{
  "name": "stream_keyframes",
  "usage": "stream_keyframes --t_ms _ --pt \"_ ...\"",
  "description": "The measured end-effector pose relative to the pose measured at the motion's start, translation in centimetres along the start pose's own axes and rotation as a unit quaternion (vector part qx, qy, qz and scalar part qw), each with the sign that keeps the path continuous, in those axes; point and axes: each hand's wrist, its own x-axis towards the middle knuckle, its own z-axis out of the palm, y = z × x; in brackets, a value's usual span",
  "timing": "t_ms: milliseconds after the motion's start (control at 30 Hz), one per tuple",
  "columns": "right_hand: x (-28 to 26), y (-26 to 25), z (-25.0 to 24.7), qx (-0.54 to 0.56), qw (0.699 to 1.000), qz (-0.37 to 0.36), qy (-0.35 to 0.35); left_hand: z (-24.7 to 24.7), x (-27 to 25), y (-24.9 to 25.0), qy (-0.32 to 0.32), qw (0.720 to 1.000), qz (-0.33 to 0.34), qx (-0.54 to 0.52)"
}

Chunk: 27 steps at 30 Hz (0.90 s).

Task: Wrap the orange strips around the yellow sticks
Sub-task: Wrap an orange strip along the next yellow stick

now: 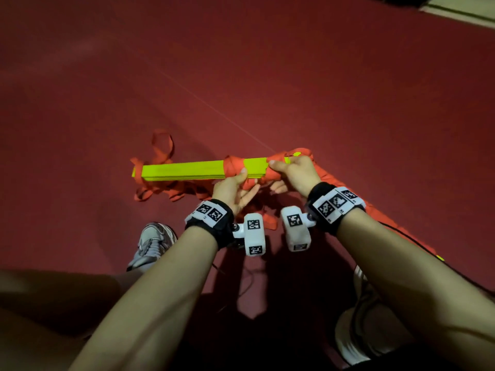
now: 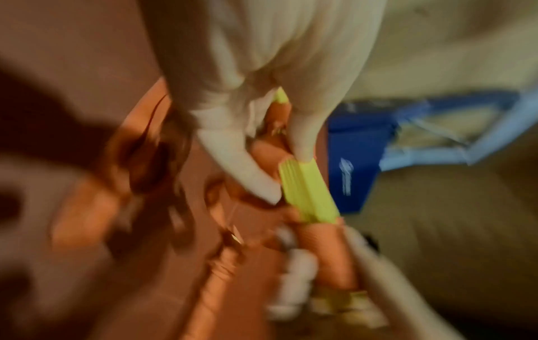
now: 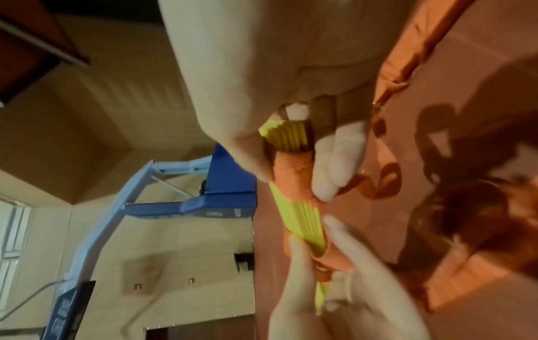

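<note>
Head view, sticks: the bundle of yellow sticks (image 1: 184, 169) is held off the red floor (image 1: 267, 76), its long axis running left to right across the body, the right end slightly farther away.
Head view, strips: orange strips (image 1: 233, 167) are bound around the bundle near the right end and looped at the far left end; loose lengths lie on the floor below and trail to the right.
Head view, right hand: the right hand (image 1: 297, 175) is closed round the wrapped right end, thumb on top.
Head view, left hand: the left hand (image 1: 233, 188) sits just left of it, thumb pressed on the orange band, fingers beneath; whether they curl fully is not shown.
Left wrist view, grip: badly blurred; the left hand (image 2: 247, 128) is seen with thumb and a finger set either side of the bundle at a wrapped patch, yellow showing beyond.
Right wrist view, grip: the right hand (image 3: 276, 115) is clamped around sticks and orange wrap; the other hand's fingers touch the next band further along.
Judgement, axis: further winding would have to go crosswise to the bundle, toward the bare left stretch.
Judgement, nearer hand: the left hand is nearer the bare stretch, the right serving as anchor.
</note>
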Motion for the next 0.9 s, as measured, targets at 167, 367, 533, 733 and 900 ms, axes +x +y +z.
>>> stream_keyframes --t_ms 167,367,533,733,900 --pt "-0.3 -1.0 -1.4 0.026 0.999 -0.014 0.041 -2.2 0.1 0.1 0.034 0.913 0.161 0.373" --pt "-1.5 -2.0 -3.0 -0.031 0.994 -0.073 -0.071 -5.1 0.7 1.0 0.09 0.645 0.347 0.675" --pt "-1.9 -2.3 -3.1 -0.077 0.985 -0.113 -0.107 -5.2 1.7 0.9 0.037 0.598 0.38 0.705" --pt "-1.3 -1.3 -3.4 -0.071 0.988 -0.135 -0.031 -4.6 1.7 3.3 -0.018 0.603 0.431 0.671" --pt "-1.5 -0.7 -2.5 -0.075 0.987 -0.138 -0.029 -3.0 0.5 4.5 0.035 0.603 0.483 0.634"
